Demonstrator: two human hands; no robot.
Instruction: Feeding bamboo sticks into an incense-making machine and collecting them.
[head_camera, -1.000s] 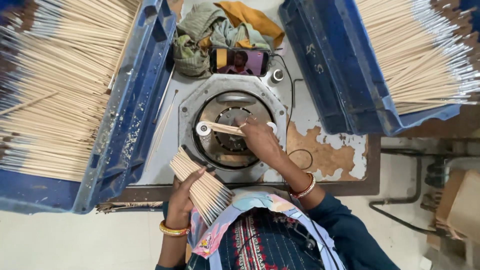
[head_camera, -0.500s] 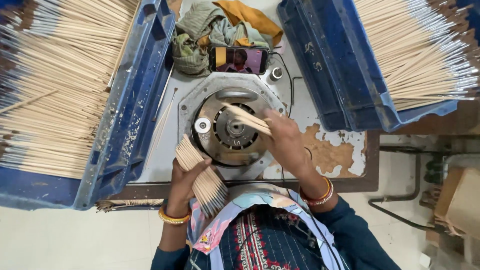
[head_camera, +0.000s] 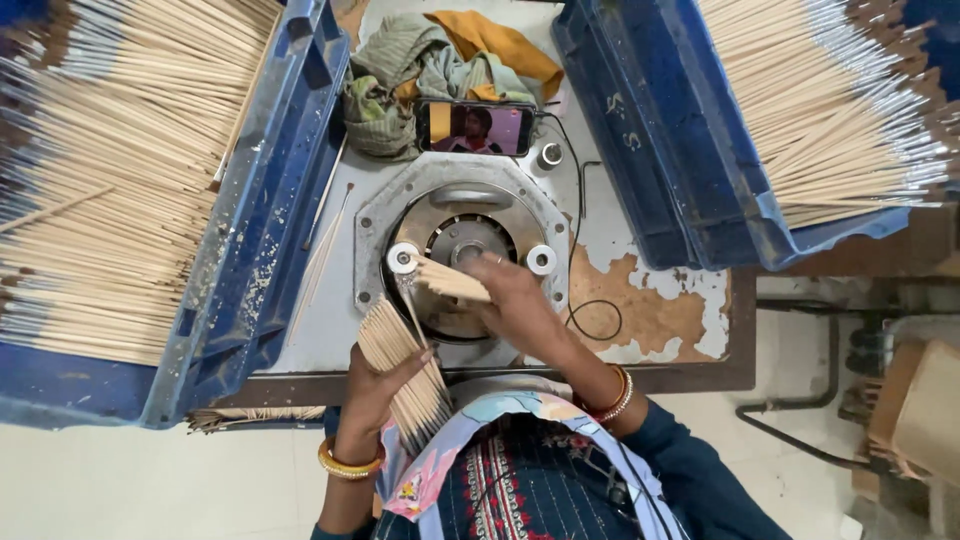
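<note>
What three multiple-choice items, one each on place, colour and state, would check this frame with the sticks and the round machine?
1. Where is the phone?
A. beyond the round machine, against the cloths
B. inside the left crate
C. on the floor

2. What colour are the crates?
A. red
B. blue
C. green

3. What does the left hand do?
A. lies flat and empty
B. grips a bundle of sticks
C. holds the phone

Key: 1 A, it leans by the cloths past the machine; 2 B, both crate walls are blue; 3 B, fingers wrap the fanned bundle, while the right hand pinches a few sticks.
</note>
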